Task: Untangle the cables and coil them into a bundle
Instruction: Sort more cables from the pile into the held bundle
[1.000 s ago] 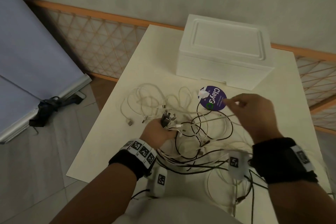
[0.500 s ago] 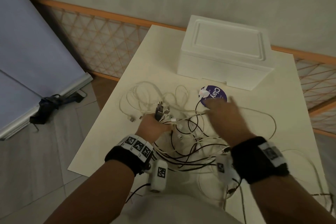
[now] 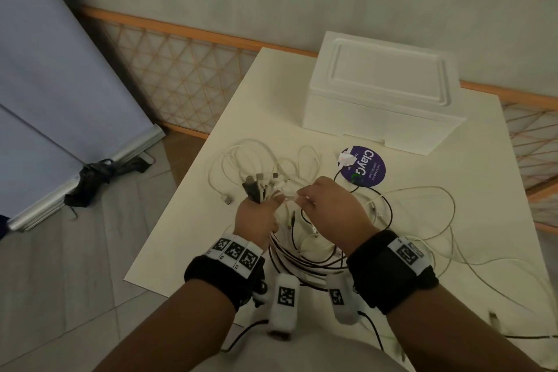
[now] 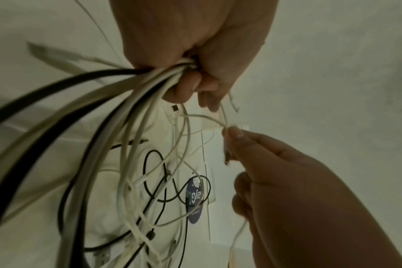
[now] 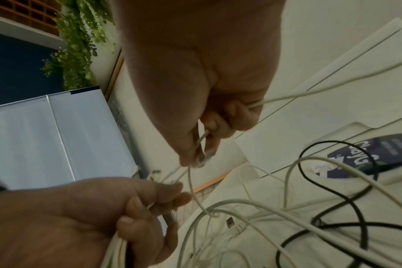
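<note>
A tangle of white and black cables (image 3: 305, 239) lies on the cream table (image 3: 471, 220). My left hand (image 3: 259, 214) grips a bunch of cable ends (image 3: 262, 187) (image 4: 149, 79), their plugs sticking up out of the fist. My right hand (image 3: 326, 205) is close beside it and pinches the end of a thin white cable (image 5: 202, 143) (image 4: 227, 127) between thumb and fingers. That cable trails off to the right (image 3: 422, 190). More loops of white cable (image 3: 241, 157) lie behind the left hand.
A white foam box (image 3: 383, 100) stands at the back of the table. A round purple sticker (image 3: 365, 166) lies in front of it, with a black cable across it. The table's left edge (image 3: 169, 211) drops to a tiled floor.
My right hand has come in from the right, past the purple sticker, to meet the left hand, holding a thin white cable end. The left hand has kept its grip on the bunch.
</note>
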Demonstrator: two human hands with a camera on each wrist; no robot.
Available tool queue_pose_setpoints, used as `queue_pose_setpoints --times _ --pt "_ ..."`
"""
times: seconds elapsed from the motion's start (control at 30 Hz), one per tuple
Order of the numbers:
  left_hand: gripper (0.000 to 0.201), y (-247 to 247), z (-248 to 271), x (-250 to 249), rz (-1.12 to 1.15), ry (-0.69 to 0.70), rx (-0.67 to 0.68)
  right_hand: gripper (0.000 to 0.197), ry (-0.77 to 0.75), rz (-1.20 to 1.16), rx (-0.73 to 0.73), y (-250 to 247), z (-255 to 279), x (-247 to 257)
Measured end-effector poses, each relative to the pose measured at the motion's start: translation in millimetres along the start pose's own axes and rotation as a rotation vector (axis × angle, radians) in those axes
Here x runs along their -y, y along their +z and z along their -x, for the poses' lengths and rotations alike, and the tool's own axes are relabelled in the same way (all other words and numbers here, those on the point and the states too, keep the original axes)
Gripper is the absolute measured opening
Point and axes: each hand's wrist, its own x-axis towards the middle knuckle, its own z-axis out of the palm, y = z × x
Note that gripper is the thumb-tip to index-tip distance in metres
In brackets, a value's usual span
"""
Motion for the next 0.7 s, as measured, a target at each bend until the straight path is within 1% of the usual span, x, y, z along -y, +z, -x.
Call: queue_pose_setpoints --times 0.03,0.07,0.1,0.17,0.23,0.37,0.43,0.47,0.5,0.57,0.6,0.63,0.7 --pt "0.011 -1.9 -2.2 -0.9 0.025 -0.06 -0.045 0.026 0.006 -0.039 -0.03 -2.1 2.7 -0.4" --pt "0.016 -4.6 -4.5 -1.7 0.06 -0.134 -0.06 0.025 0.0 -0.075 -0.047 -4.4 5.3 0.0" --pt "0.02 -6.9 -6.4 -2.2 0.105 -0.209 -0.046 0.024 -0.019 -0.094 -0.044 -6.6 7.6 0.7" --pt "0.023 -8.7 -5.9 -4.0 0.168 -0.329 0.029 0.022 -0.08 -0.095 -0.005 -9.5 10.7 1.7" --pt "0.022 -6.8 -4.6 -3.7 0.193 -0.391 0.098 0.02 -0.145 -0.102 0.03 -12.5 13.4 2.5" --pt "0.017 -1.8 -5.8 -4.5 0.287 -0.417 0.173 0.019 -0.188 -0.071 0.183 -11.1 21.2 -1.5" --pt "0.012 -0.3 -6.5 -5.0 0.281 -0.421 0.199 0.017 -0.177 -0.069 0.222 -9.8 26.5 -6.0" --pt "0.013 -0.2 -6.6 -5.2 0.268 -0.42 0.198 0.016 -0.149 -0.095 0.234 -9.9 28.9 -8.6" --pt "0.018 -0.6 -7.3 -5.0 0.255 -0.416 0.186 0.013 -0.106 -0.136 0.24 -11.7 31.5 -10.8" --pt "0.023 -0.1 -8.2 -6.5 0.239 -0.4 0.176 0.006 -0.002 -0.201 0.219 -15.8 35.4 -16.0" --pt "0.021 1.0 -7.7 -7.7 0.224 -0.389 0.181 0.006 0.03 -0.214 0.196 -17.4 36.3 -18.3" --pt "0.019 2.2 -7.5 -8.7 0.213 -0.374 0.181 0.013 0.043 -0.214 0.185 -18.9 36.6 -19.7" --pt "0.022 4.6 -10.1 -11.7 0.235 -0.341 0.156 0.027 0.041 -0.198 0.232 -20.9 36.4 -20.1"
